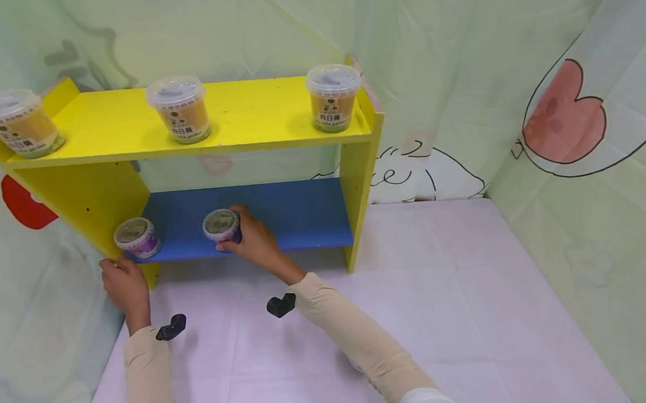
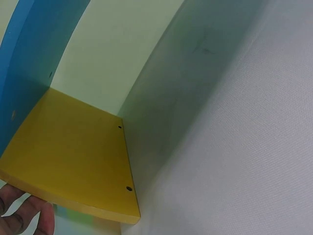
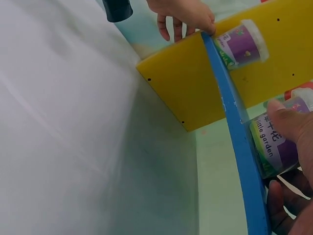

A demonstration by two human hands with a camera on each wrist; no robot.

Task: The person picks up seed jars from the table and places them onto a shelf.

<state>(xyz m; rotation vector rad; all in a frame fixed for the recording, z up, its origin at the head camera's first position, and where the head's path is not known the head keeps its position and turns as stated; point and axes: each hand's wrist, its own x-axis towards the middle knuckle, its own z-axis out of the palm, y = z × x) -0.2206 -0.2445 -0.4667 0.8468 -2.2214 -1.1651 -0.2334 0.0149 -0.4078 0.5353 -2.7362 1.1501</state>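
On the blue lower board (image 1: 302, 221) of a yellow shelf unit, my right hand (image 1: 256, 238) holds a lidded plastic cup (image 1: 221, 225) with a purple label, thumb on one side and fingers on the other. In the right wrist view this cup (image 3: 274, 139) is at the blue board, its label reading "little garden". A second purple-labelled cup (image 1: 136, 237) stands at the board's left end. Just below it, my left hand (image 1: 126, 288) grips the front edge of the yellow left side panel (image 1: 84, 202); its fingertips (image 2: 46, 218) show against that edge in the left wrist view.
Three larger lidded cups with orange labels stand on the yellow top board (image 1: 252, 111): left (image 1: 20, 129), middle (image 1: 184, 114) and right (image 1: 333, 103). A pale cloth (image 1: 443, 305) covers the table. A whitish rim (image 1: 355, 363) peeks out beneath the right sleeve. Printed curtains hang behind.
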